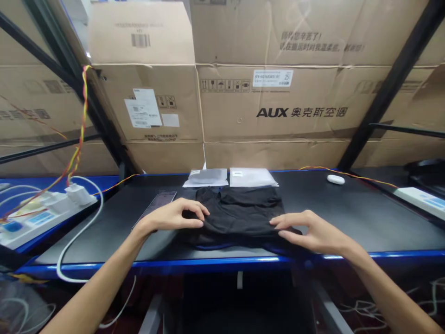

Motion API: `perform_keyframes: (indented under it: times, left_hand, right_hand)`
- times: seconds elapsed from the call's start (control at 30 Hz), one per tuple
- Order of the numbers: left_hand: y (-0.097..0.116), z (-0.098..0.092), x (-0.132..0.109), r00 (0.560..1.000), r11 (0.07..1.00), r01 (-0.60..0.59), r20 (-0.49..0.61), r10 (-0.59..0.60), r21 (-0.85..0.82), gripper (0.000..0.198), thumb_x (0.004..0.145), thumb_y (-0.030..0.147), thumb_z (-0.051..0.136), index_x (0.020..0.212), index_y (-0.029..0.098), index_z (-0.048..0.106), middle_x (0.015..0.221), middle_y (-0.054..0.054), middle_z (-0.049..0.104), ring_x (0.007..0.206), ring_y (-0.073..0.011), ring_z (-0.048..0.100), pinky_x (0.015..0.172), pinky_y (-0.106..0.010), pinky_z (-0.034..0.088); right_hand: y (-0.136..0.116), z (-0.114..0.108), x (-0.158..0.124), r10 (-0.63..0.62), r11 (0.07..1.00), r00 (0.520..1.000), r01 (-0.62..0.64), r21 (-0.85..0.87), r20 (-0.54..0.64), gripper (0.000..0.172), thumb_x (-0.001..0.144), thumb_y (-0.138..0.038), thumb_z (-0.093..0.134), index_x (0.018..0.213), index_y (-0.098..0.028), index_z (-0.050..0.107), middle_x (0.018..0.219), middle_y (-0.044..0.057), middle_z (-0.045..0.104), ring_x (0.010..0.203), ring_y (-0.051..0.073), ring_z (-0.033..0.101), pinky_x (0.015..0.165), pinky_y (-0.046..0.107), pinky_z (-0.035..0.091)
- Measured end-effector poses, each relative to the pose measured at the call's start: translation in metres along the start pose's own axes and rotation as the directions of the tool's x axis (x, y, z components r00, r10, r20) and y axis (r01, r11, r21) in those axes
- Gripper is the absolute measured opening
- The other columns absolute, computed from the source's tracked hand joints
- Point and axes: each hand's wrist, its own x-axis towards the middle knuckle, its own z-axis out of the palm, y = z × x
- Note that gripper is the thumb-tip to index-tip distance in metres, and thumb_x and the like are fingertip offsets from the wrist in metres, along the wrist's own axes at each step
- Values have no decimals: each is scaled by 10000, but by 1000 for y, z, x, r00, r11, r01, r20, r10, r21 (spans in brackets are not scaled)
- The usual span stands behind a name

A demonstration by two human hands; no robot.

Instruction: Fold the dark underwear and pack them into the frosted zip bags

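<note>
A black garment (239, 215) lies bunched in the middle of the dark table (347, 218), near its front edge. My left hand (174, 217) rests on the garment's left side, thumb and fingers pinched together on the cloth. On the garment's right edge sits my right hand (306, 229), its fingers curled and pinching the fabric. Just behind the garment lie two clear plastic bags, one greyish (206, 177) and one whiter (252, 177), side by side and flat.
A flat dark ruler-like strip (156, 206) lies left of the garment. A white earbud case (335, 179) sits at the back right. Power strips with plugs and white cables (45, 208) occupy the left. Cardboard boxes (278, 106) wall the back. Black frame struts slant at both sides.
</note>
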Motion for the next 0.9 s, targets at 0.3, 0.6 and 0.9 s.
perform_keyframes:
  times: [0.3, 0.6, 0.9]
  left_hand:
    - [-4, 7, 38, 876, 945, 221, -475, -84, 241, 285, 908, 425, 496, 906, 242, 715, 873, 2, 730, 805, -199, 655, 742, -274, 471]
    - [-29, 18, 47, 862, 810, 408, -470, -189, 423, 242, 901, 439, 541, 972, 273, 700, 983, -38, 734, 891, -243, 668, 730, -297, 467]
    - [-13, 4, 14, 726, 642, 655, -567, -389, 399, 571, 838, 704, 483, 916, 179, 696, 915, -142, 725, 866, -324, 684, 751, -345, 479]
  right_hand:
    - [29, -7, 33, 168, 984, 952, -145, 107, -257, 396, 877, -560, 565, 940, -210, 737, 924, 42, 756, 875, 266, 679, 799, 363, 530]
    - [58, 7, 44, 175, 960, 951, -222, -168, -255, 263, 819, -492, 612, 922, -250, 623, 643, -30, 632, 570, 181, 567, 561, 306, 446]
    - [27, 1, 55, -34, 942, 910, -109, -318, -413, 262, 914, -438, 500, 821, -239, 643, 837, 63, 685, 837, 251, 627, 787, 386, 492]
